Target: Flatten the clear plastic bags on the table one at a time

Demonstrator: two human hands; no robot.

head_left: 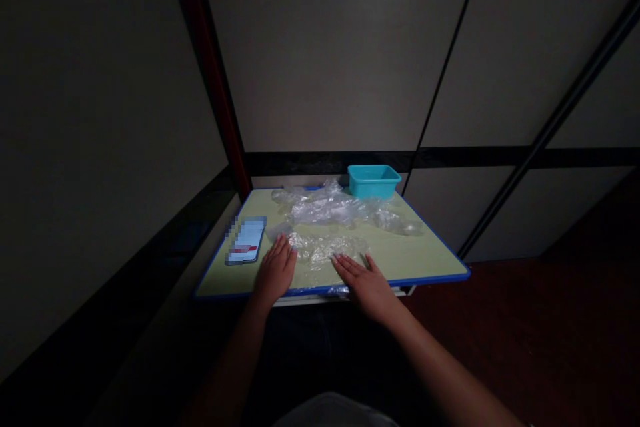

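Note:
A crinkled clear plastic bag point(325, 250) lies on the small table in front of me, part of it hanging over the near edge. My left hand point(277, 270) rests palm down at its left end, fingers stretched out. On the right, my right hand point(365, 283) lies flat with its fingertips on the bag's near side and the thumb apart. Neither hand is closed around anything. Behind the bag is a heap of more crumpled clear plastic bags point(330, 207), which spreads toward the right.
A phone point(247, 240) with its screen lit lies at the table's left side. At the back right corner stands a turquoise plastic basket point(374, 181). The pale table top point(415, 260) has a blue rim. Panelled walls point(330, 53) rise behind and to the left.

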